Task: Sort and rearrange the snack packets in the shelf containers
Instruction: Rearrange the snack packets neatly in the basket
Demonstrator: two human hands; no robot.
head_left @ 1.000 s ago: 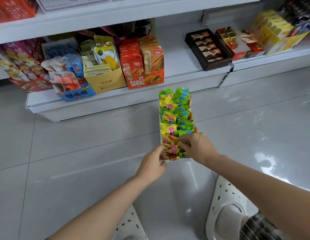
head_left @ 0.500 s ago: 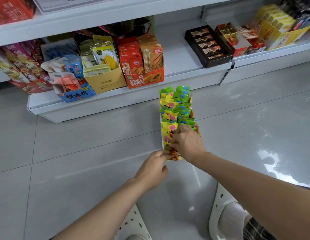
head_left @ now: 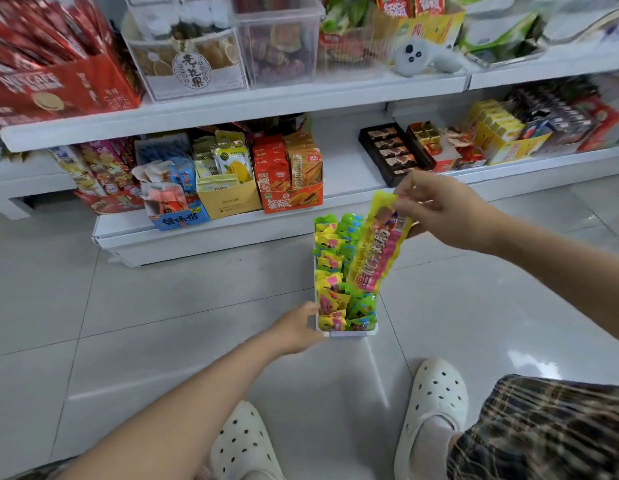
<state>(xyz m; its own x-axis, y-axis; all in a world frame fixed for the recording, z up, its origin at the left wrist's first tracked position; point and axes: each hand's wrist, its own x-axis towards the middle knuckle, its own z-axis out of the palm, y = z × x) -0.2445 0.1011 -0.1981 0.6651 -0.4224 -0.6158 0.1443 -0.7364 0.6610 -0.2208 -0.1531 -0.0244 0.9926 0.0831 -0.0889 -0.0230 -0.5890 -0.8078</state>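
Note:
A narrow white container (head_left: 349, 333) stands on the tiled floor, packed with two rows of upright snack packets (head_left: 335, 268), yellow-pink on the left and green-blue on the right. My right hand (head_left: 450, 209) pinches the top edge of a long yellow and pink packet (head_left: 377, 244), which hangs in the air over the container's right row. My left hand (head_left: 296, 329) grips the container's near left corner.
The bottom shelf (head_left: 204, 230) behind holds an orange carton (head_left: 292, 199), a yellow box (head_left: 228, 202), a blue box and a black tray of chocolates (head_left: 387, 152). Clear bins and a grey controller (head_left: 413, 57) sit on the upper shelf. My white clogs (head_left: 436, 403) stand near the container.
My right hand has pulled a long yellow-pink packet out of the container and raised it up and to the right. The camera has tilted up, showing the upper shelf.

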